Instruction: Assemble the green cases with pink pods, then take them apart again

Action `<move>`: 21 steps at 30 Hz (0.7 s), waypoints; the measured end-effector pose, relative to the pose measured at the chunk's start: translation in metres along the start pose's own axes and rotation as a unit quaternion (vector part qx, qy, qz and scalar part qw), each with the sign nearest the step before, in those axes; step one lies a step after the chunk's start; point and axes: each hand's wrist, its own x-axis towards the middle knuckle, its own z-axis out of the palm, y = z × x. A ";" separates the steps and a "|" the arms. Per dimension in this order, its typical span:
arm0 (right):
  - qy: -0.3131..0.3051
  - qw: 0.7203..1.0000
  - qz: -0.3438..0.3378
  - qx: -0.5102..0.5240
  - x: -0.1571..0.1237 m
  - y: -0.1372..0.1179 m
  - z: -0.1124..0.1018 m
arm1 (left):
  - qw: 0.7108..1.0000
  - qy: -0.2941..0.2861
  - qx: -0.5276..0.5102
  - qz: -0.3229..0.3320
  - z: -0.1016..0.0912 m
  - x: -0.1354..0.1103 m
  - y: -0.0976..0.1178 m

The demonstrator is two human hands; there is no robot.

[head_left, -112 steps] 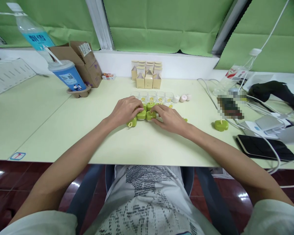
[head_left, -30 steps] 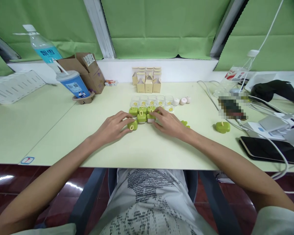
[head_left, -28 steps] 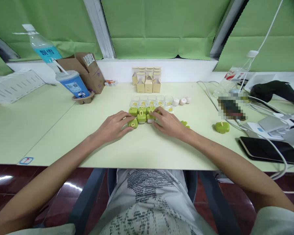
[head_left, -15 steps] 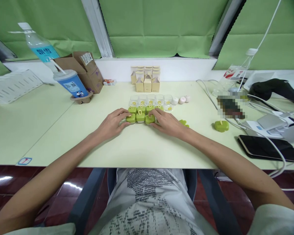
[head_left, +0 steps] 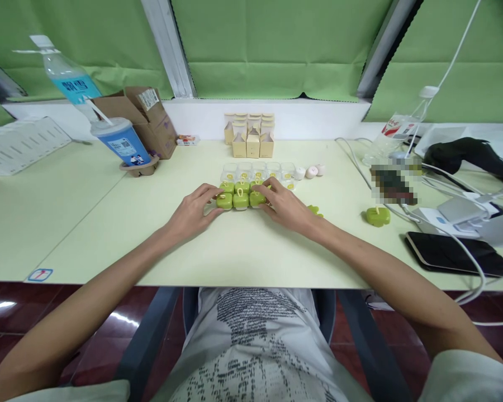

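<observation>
at the frame's centre, two rows of small green cases [head_left: 240,202] stand on a pale table [head_left: 218,257]. the left hand [head_left: 191,212], thumb and fingers parted, touches their left end; the right hand [head_left: 291,207] curls at the right end, its grip unclear.

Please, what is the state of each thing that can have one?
Central green cases: in rows
Left hand: curved at cases' left end
Right hand: curved at cases' right end
Brown box: flaps open
Blue cup: lidded, straw inserted
Phone: screen dark
Left bottle: capped
Right bottle: capped
Green blinds: lowered
</observation>
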 end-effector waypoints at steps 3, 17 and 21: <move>0.000 1.000 0.002 0.000 -0.001 0.000 0.000 | 1.000 0.000 0.004 -0.006 0.000 -0.002 0.000; 0.141 0.978 0.150 -0.037 -0.016 0.060 -0.085 | 0.998 0.012 0.042 -0.034 0.002 -0.007 0.002; 0.154 0.953 0.245 -0.089 -0.029 0.099 -0.101 | 0.995 0.048 0.087 -0.021 0.002 -0.007 0.004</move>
